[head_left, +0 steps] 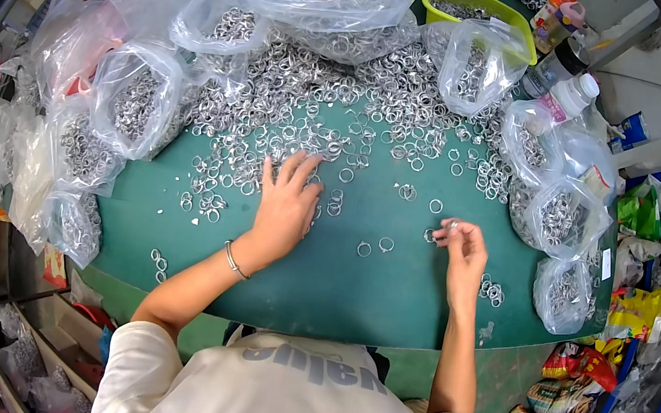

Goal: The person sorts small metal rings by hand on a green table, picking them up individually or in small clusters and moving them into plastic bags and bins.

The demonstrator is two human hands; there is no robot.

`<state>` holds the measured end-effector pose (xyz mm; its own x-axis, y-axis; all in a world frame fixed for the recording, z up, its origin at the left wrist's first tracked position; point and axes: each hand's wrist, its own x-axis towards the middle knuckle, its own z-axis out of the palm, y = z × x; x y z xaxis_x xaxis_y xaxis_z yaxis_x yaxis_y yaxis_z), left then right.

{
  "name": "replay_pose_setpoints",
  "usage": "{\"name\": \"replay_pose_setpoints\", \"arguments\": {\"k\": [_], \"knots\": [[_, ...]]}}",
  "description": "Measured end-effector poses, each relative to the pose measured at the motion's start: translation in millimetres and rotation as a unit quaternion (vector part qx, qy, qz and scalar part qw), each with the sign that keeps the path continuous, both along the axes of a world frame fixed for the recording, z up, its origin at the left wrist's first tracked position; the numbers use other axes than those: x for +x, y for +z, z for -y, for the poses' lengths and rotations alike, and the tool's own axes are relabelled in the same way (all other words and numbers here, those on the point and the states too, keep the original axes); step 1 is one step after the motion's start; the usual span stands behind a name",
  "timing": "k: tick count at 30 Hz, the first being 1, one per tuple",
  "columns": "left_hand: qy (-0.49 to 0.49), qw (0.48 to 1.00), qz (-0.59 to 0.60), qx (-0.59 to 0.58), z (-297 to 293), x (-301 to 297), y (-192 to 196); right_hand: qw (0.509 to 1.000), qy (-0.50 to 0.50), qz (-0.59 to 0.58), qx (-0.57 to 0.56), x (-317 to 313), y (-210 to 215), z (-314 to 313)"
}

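Apparently, a sorting step is in hand: the left hand (285, 210) lies, fingers spread apart, at the near fringe of the ring pile (281, 82), while the right hand (464, 249) has its fingertips pinched on what looks like a metal ring (454, 224); the next move likely calls for a light, single release, with room on the green tabletop (327, 284) between the hands, plastic bags (135, 102) hemming both sides

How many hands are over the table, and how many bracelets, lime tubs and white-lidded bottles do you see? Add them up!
Left hand and right hand: 2
Bracelet: 1
Lime tub: 1
White-lidded bottle: 1
Total: 5
Rings: too many to count, left out.
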<state>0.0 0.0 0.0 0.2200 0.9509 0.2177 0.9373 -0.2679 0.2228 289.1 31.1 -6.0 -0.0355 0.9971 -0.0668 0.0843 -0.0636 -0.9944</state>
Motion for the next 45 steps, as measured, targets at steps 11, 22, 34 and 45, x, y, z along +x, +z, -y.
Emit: {"name": "replay_pose_setpoints", "arguments": {"k": [11, 22, 34, 45], "knots": [[-0.082, 0.942, 0.312, -0.095, 5.6, -0.9, 7.9, 0.987, -0.041, 0.153, 0.031, 18.3, 17.2, -74.8], [-0.052, 0.996, 0.050, -0.060, 4.0, 12.5, 3.2, 0.840, 0.063, 0.521, 0.142, -26.4, -12.8, -67.9], [0.017, 0.998, 0.056, -0.009, -95.8, 27.3, -12.8, 0.839, 0.002, 0.516, 0.173, -55.5, -14.7, -126.5], [-0.187, 0.976, 0.059, -0.091, -21.9, 9.5, 7.2, 0.794, 0.340, 0.433, 0.258, -41.3, 22.3, -8.3]]}}
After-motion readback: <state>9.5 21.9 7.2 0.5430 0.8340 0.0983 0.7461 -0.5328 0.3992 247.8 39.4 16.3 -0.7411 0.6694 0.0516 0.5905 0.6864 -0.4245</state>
